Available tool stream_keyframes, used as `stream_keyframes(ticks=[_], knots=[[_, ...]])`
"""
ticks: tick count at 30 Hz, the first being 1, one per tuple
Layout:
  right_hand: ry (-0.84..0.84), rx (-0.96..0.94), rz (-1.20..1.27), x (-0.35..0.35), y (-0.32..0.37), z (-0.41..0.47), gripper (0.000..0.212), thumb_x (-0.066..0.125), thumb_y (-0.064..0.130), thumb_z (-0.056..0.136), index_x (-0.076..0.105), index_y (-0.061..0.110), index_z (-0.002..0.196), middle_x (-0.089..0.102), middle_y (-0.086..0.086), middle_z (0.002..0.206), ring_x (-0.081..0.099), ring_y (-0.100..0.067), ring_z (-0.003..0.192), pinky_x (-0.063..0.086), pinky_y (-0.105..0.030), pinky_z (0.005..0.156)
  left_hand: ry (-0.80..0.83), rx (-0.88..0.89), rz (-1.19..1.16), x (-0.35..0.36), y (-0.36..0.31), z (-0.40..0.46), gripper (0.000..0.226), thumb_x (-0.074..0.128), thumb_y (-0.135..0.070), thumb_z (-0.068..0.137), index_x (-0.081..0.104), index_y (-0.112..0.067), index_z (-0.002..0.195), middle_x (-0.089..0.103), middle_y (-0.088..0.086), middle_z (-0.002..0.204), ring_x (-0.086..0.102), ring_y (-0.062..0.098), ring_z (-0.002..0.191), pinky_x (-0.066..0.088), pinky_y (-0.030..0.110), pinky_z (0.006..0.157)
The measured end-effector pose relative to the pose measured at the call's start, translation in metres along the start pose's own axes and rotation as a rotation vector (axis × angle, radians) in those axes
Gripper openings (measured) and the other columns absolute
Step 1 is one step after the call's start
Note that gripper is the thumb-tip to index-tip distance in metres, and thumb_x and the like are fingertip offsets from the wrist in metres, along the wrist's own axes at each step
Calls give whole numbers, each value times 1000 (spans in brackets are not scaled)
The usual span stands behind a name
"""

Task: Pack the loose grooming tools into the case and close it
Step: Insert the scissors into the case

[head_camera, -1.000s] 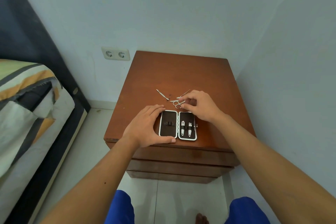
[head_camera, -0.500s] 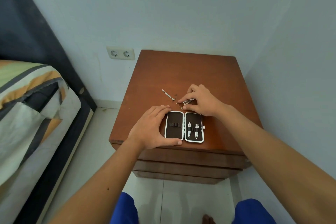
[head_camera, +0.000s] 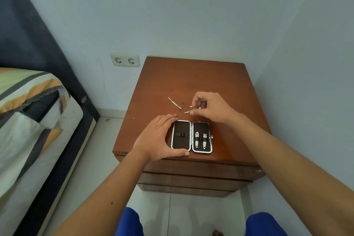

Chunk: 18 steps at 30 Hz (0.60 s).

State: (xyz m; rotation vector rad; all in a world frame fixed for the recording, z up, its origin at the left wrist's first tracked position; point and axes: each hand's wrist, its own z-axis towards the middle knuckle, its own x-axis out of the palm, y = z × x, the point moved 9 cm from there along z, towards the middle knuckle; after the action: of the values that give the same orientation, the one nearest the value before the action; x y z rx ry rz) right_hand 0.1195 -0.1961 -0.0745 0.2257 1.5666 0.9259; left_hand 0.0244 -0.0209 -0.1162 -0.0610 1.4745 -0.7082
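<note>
Right hand has lifted, grip pinching small tools; left hand spread, bracing case.

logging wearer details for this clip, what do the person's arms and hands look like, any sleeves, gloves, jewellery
Both forearms are bare up to the frame edge, with no sleeves in view. The left hand and right hand wear no gloves, and no watch, bracelet or ring shows on either. A small dark mole marks the left forearm. Blue shorts cover the legs below.
</note>
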Motion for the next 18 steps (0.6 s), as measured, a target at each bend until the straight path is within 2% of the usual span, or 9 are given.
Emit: stream_keyframes(ticks=[3, 6, 9, 14, 18], knots=[[-30, 17, 235, -15, 7, -3, 30, 87, 22, 84, 75, 26, 111, 77, -8, 87, 67, -16, 75, 52, -22, 74, -2, 0, -2, -1, -1, 0, 121, 70, -94, 65, 42, -22, 157, 41, -10, 162, 33, 7, 147, 19, 22, 121], [-114, 53, 417, -29, 7, -10, 21, 84, 16, 87, 78, 13, 107, 74, -10, 87, 62, -6, 67, 52, -19, 69, 1, -5, -6, 0, 0, -1, 120, 69, -95, 65, 40, -23, 158, 39, -11, 163, 32, 6, 148, 20, 24, 122], [-174, 102, 567, -30, -5, -20, 30, 85, 10, 85, 75, 10, 113, 73, -11, 85, 66, -15, 68, 58, -27, 69, 0, -3, -5, 0, 0, -1, 121, 69, -95, 65, 41, -22, 158, 40, -10, 163, 33, 8, 148, 25, 30, 125], [-181, 181, 621, -10, -26, -41, 26, 84, 3, 84, 73, 0, 107, 75, -23, 88, 68, -17, 64, 61, -27, 70, -4, -2, -5, -1, -1, -1, 120, 70, -94, 65, 41, -22, 157, 41, -10, 163, 33, 6, 147, 21, 23, 121], [-123, 220, 588, 10, -35, -51, 22, 84, 4, 84, 73, 2, 104, 77, -9, 83, 69, -14, 64, 60, -25, 69, -7, -4, -2, -1, -1, -1, 120, 72, -93, 65, 42, -22, 158, 41, -10, 163, 33, 7, 148, 18, 20, 120]])
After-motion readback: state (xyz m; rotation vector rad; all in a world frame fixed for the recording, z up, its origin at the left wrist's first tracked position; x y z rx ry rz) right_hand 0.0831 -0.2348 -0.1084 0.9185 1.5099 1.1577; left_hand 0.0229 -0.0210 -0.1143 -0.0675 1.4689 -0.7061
